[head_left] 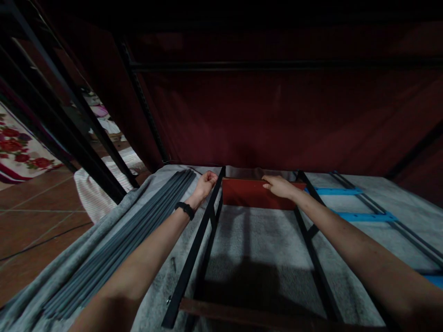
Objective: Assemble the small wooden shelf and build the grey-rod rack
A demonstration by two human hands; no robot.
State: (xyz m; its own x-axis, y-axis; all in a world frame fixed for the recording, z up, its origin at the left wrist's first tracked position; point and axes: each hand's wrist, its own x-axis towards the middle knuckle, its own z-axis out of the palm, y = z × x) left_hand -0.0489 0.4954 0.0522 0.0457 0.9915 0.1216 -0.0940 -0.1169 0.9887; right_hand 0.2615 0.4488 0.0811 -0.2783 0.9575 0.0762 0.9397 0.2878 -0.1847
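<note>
A dark red flat crossbar [254,193] of painted metal lies across the far end of a black metal frame [194,258], spanning the gap between the frame's two long black rails, on a pale grey fleecy blanket [256,244] that covers the work surface. The right hand [278,186] rests on the top edge of the red crossbar near its right end, fingers curled over the edge and pressing on it; whether they fully grip it cannot be told. The left hand [205,183] is loosely clenched at the top end of the left black rail, touching it where the rail meets the crossbar; what the fingers enclose is hidden. A black band [184,210] circles the left wrist.

A second brownish-red crossbar [263,316] runs across the near end of the frame, close to the bottom edge of the view. Just left of the left forearm, a bundle of long grey metal strips [128,240] lies side by side on the blanket, running away from the viewer. To the right, beyond the right forearm, another black frame with bright blue crossbars [367,216] lies flat. A dark maroon curtain [277,120] hangs behind the surface, with black slotted uprights [141,99] in front of it. At far left are terracotta floor tiles [31,216] and a floral-patterned cloth [17,152].
</note>
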